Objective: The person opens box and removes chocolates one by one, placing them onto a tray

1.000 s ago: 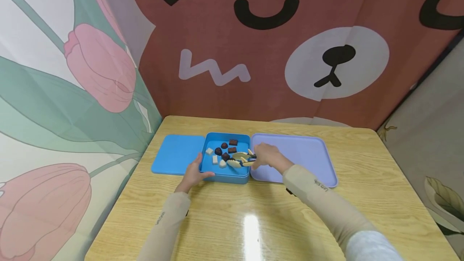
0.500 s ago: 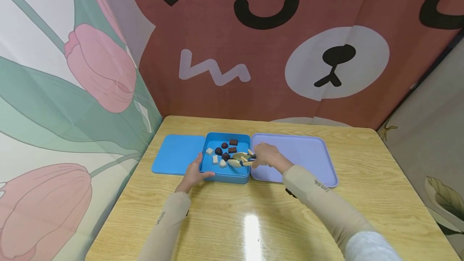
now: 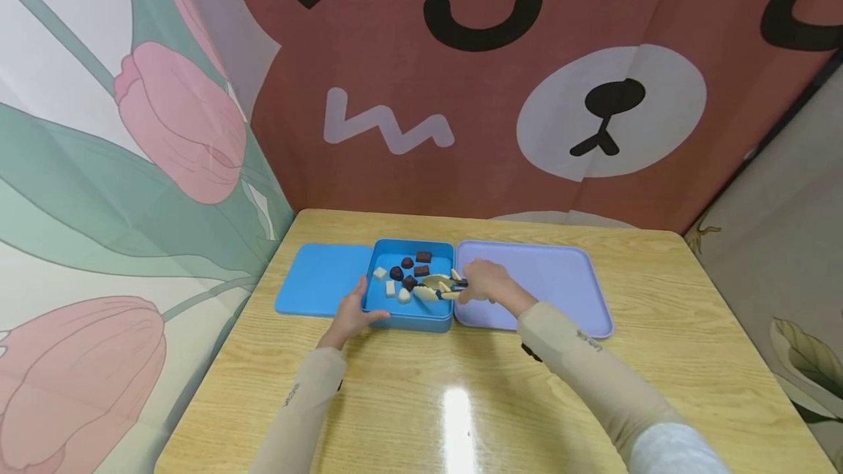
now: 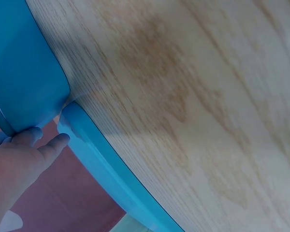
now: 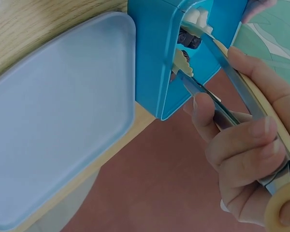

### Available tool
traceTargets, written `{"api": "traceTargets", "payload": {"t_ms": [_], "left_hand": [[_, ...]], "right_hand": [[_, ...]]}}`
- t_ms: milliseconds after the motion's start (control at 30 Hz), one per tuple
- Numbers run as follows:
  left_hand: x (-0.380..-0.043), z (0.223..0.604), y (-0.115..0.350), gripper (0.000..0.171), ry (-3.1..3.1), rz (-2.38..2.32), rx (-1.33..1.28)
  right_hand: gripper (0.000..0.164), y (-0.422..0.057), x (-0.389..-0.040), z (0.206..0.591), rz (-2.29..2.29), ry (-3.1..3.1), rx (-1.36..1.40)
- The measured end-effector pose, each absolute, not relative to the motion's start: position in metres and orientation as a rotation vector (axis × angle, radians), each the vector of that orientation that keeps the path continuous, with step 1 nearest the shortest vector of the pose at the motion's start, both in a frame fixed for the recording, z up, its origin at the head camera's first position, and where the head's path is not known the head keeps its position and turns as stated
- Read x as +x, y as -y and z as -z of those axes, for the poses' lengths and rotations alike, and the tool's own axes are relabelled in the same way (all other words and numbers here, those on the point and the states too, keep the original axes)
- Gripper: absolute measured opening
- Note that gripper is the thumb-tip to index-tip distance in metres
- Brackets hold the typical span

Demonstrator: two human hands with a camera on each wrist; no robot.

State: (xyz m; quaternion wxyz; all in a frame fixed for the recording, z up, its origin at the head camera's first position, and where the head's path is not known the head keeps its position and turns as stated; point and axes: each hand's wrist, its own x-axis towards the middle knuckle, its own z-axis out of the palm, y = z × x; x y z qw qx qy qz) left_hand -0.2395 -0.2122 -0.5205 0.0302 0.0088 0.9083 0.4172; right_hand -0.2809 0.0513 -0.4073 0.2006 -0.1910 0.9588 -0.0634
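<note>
My right hand (image 3: 489, 284) grips cream-and-metal tongs (image 5: 241, 89), its fingers curled round their two arms in the right wrist view. Inside the blue box (image 3: 411, 325), the spread tong tips reach over the right side, close to a dark brown chocolate (image 3: 410, 283) and a white chocolate (image 3: 405, 295). Whether they touch either piece I cannot tell. Several more brown and white chocolates lie in the box. With thumb and fingers extended, my left hand (image 3: 350, 315) rests against the box's front left corner; its fingers (image 4: 50, 147) also show near the rim in the left wrist view.
A flat blue lid (image 3: 323, 280) lies left of the box. To its right, a lilac tray (image 3: 546, 276) sits right up against it. All stand on a wooden table (image 3: 395, 401), with a printed bear curtain (image 3: 395, 189) behind the far edge.
Almost nothing has moved. The tongs stay over the same spot in the box, and both hands keep their places; the head view has shifted very slightly.
</note>
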Motion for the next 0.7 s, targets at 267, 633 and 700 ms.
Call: {"api": "traceTargets", "payload": {"t_ms": [267,633,700], "left_hand": [[-0.240,0.520,0.212,0.094,-2.813,-1.280,0.043],[-0.240,0.522,0.212,0.096,-2.812,-1.267,0.035],[-0.240,0.522,0.211,0.095,-2.806,-1.270,0.029]], "right_hand": [[0.031,-0.057,-0.278,0.400,0.253,-2.687,-0.549],[0.034,-0.068,-0.275,0.395,0.338,-2.715,-0.543],[0.034,-0.071,-0.276,0.393,0.369,-2.717,-0.532]]}}
